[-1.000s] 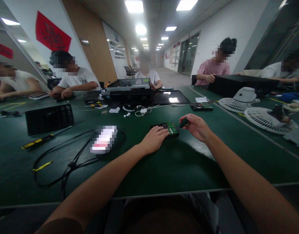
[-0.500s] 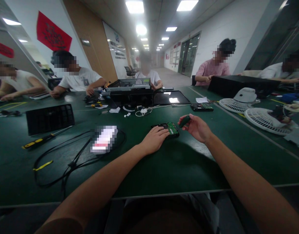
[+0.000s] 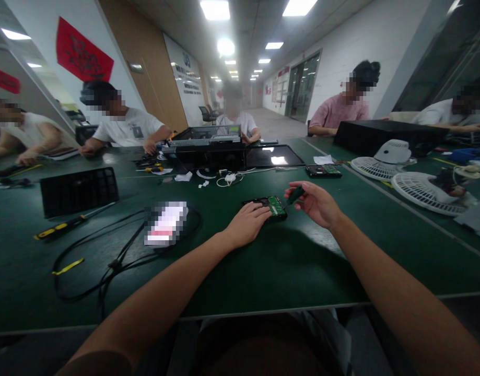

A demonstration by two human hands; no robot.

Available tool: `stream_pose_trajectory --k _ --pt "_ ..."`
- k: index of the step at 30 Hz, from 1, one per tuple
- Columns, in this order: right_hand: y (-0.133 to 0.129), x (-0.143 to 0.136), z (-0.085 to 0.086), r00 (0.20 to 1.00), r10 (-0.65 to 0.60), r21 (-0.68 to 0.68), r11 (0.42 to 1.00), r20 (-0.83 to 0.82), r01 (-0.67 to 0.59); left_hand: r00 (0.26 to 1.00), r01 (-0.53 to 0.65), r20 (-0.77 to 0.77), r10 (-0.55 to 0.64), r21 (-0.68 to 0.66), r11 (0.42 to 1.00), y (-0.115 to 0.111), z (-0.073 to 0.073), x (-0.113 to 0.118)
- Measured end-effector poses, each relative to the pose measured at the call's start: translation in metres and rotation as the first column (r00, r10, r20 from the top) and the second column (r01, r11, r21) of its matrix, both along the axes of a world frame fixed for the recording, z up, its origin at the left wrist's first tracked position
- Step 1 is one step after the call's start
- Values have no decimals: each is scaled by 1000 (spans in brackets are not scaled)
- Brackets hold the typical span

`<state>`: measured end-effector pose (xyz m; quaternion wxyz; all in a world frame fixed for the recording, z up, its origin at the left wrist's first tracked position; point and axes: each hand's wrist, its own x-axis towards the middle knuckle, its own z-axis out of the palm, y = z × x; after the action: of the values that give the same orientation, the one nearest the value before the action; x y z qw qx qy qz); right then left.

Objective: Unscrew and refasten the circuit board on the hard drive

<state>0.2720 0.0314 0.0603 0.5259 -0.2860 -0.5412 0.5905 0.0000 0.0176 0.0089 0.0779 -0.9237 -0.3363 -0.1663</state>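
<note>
A hard drive [image 3: 278, 207] lies on the green table, its green circuit board facing up. Across its near left part rests my left hand [image 3: 250, 222], fingers stretched out flat on top and thumb hidden. My right hand [image 3: 315, 202] is closed around the dark green handle of a small screwdriver [image 3: 295, 195]. The screwdriver tilts down to the left, its thin shaft reaching the drive's right end. Whether the tip sits in a screw is too small to tell.
Left of my arms lie a blurred-out phone [image 3: 166, 223], a black cable [image 3: 114, 265], a yellow-black screwdriver [image 3: 61, 228] and a black panel [image 3: 80, 192]. Another drive [image 3: 323, 171] and white fan parts [image 3: 428, 194] are to the right. An opened case [image 3: 208, 151] stands ahead; several people sit around.
The screwdriver handle has turned slightly in my right hand, and those fingers have shifted around it. My left hand and the hard drive stay in place.
</note>
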Motion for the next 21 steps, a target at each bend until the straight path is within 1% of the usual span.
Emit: stream_pose_trajectory --k 5,11,16,21 --pt "1 -3 -3 999 -10 23 1000 -32 11 1000 3 0 -3 8 1000 2 -4 0" --pt "2 -3 -3 998 -10 -28 1000 -62 8 1000 10 5 -10 12 1000 1 -2 0" --pt "2 -2 -4 999 -10 15 1000 -49 11 1000 11 9 -11 7 1000 1 -2 0" --pt "-1 -4 -4 998 -17 16 1000 -67 18 1000 11 12 -11 9 1000 1 -2 0"
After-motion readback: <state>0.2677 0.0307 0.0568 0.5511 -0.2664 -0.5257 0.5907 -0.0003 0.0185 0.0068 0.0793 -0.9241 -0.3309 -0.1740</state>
